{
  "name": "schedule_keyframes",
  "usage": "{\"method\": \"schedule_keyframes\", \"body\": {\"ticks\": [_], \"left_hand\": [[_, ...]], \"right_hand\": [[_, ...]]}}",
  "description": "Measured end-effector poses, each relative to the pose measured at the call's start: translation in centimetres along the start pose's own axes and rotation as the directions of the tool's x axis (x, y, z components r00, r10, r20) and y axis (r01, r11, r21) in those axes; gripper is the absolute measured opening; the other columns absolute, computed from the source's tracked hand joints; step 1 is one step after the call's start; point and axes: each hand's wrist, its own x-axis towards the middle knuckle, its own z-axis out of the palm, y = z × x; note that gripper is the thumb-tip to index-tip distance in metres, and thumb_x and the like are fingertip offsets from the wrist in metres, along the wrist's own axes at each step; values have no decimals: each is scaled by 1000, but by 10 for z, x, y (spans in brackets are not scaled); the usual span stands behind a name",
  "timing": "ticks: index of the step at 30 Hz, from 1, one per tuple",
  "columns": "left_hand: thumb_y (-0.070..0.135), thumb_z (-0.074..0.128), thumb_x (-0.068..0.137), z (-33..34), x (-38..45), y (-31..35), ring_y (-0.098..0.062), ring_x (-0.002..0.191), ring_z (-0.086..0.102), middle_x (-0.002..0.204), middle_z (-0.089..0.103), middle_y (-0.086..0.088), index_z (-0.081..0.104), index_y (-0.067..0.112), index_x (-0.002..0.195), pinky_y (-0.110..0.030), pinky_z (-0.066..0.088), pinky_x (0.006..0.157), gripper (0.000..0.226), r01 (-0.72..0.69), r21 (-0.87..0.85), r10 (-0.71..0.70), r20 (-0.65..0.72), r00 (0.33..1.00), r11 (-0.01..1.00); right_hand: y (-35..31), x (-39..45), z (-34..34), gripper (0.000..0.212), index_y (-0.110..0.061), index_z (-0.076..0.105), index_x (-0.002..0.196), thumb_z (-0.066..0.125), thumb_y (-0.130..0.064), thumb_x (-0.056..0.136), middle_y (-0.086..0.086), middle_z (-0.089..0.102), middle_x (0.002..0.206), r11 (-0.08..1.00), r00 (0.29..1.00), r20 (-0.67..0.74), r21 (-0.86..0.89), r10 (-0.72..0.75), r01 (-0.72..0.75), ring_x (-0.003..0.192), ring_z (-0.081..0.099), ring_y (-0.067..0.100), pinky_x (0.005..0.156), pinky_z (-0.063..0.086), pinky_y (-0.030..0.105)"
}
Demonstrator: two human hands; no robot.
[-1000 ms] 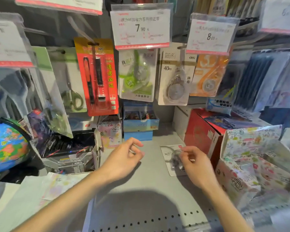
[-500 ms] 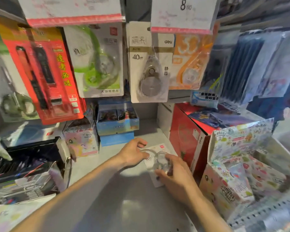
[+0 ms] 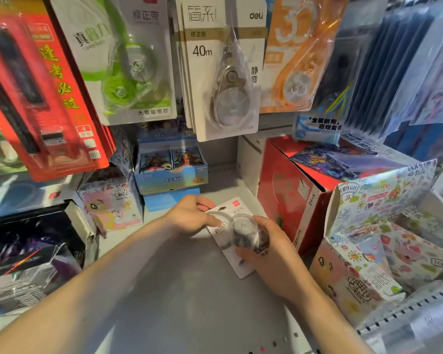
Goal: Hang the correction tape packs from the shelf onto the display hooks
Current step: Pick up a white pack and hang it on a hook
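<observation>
Pinching a glossy blister-fronted correction tape pack [image 3: 226, 232], left hand [image 3: 189, 215] and right hand [image 3: 269, 254] curl around it.

- Red pen pack [image 3: 49, 98] hangs at far left.
- Blue card box [image 3: 170, 172] sits at the back, pony box [image 3: 110, 205] just left of it.
- Red carton [image 3: 289, 195] stands right; doodle-print boxes [image 3: 384, 226] crowd beside it.
</observation>
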Motion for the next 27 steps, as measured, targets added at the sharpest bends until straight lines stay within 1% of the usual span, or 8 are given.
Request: {"method": "schedule_keyframes", "body": {"ticks": [4, 6, 8, 10, 13, 16, 21, 27], "left_hand": [[-4, 77, 86, -1, -13, 3, -1, 48, 64, 83, 67, -5, 58, 5, 120, -13, 47, 44, 40, 15, -236, -19, -12, 1000, 972], [-7, 70, 90, -1, -22, 4, -6, 57, 72, 92, 72, -12, 55, 9, 121, -24, 58, 51, 38, 11, -356, -9, 8, 1000, 934], [-7, 68, 92, -3, -31, 6, -16, 67, 75, 90, 77, -13, 56, 12, 120, -34, 63, 58, 35, -41, -398, 42, -5, 999, 916], [-7, 66, 93, -8, -40, 10, -19, 67, 76, 84, 80, -10, 58, 14, 117, -32, 60, 54, 33, -110, -443, 102, -42, 994, 890], [-2, 71, 91, -18, -58, 14, -12, 65, 75, 84, 82, -5, 62, 14, 118, -24, 55, 50, 33, -207, -431, 166, -131, 977, 878], [3, 75, 89, -26, -81, 17, -9, 70, 75, 92, 82, -5, 64, 13, 115, -22, 54, 53, 30, -272, -396, 208, -199, 958, 877], [5, 73, 92, -35, -126, 22, -2, 65, 73, 80, 81, 6, 68, 10, 104, -13, 52, 58, 15, -412, -362, 326, -276, 904, 836], [14, 74, 92, -37, -176, 22, -12, 71, 73, 89, 80, 0, 66, 13, 107, -20, 53, 59, 18, -486, -305, 390, -324, 862, 819]], "right_hand": [[-7, -1, -3, 61, -67, 55, 114, 83, -23, 81, -29, 66, 114, 997, 1000, -11, 75, -27, 27, 107, 65, -5, 85, 55, 16], [-14, 0, -5, 67, -70, 60, 100, 80, -9, 80, -34, 69, 104, 989, 999, 21, 144, -48, 45, 95, 68, -9, 72, 56, 14], [-21, 0, -6, 76, -72, 62, 96, 79, 0, 79, -42, 69, 95, 977, 995, 63, 201, -77, 63, 86, 66, -20, 64, 51, 5], [-25, -1, -6, 77, -77, 60, 97, 85, -6, 79, -45, 69, 90, 976, 996, 59, 213, -62, 48, 83, 65, -23, 63, 49, 1], [-31, -5, -7, 60, -42, 63, 127, 90, -20, 79, -16, 80, 100, 945, 999, 38, 325, 35, -45, 91, 74, -2, 77, 57, 15], [-45, -11, -9, 48, -12, 68, 122, 89, -9, 80, -5, 83, 97, 918, 998, 52, 391, 46, -63, 88, 78, 8, 75, 61, 21], [-71, -31, -13, 45, -9, 57, 124, 82, -5, 87, 8, 83, 106, 876, 983, 180, 471, 20, -105, 96, 80, 29, 82, 66, 44], [-109, -53, -32, 38, -12, 55, 125, 76, -14, 94, 7, 82, 108, 880, 982, 152, 474, -115, 30, 94, 80, 24, 76, 63, 35]]}}
